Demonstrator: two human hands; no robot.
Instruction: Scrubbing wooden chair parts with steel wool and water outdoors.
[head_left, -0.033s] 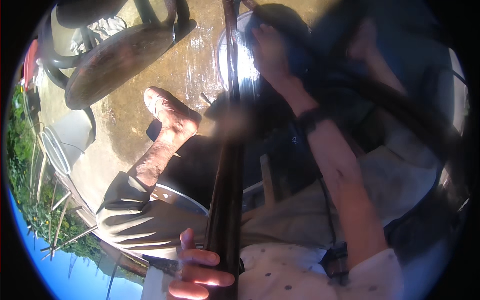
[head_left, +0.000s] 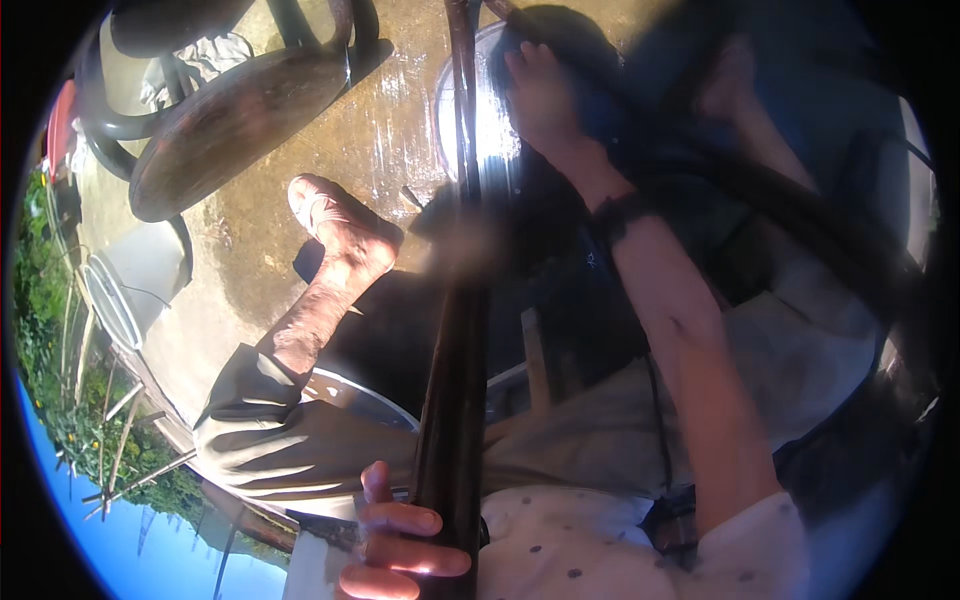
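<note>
Shifted slightly upward: bare right hand point(head_left: 545, 105) | bare left hand point(head_left: 410, 545): fingers loosely spread against long, dark-brown cylindrical tube point(head_left: 450, 420); slip risked by loose contact | round, silver, metallic-looking dish point(head_left: 490, 130) seen partly behind tube; misreach risked by glare | right-hand grip cannot be told

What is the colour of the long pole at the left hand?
The pole is dark brown, nearly black in places; the head view shows it best.
</note>
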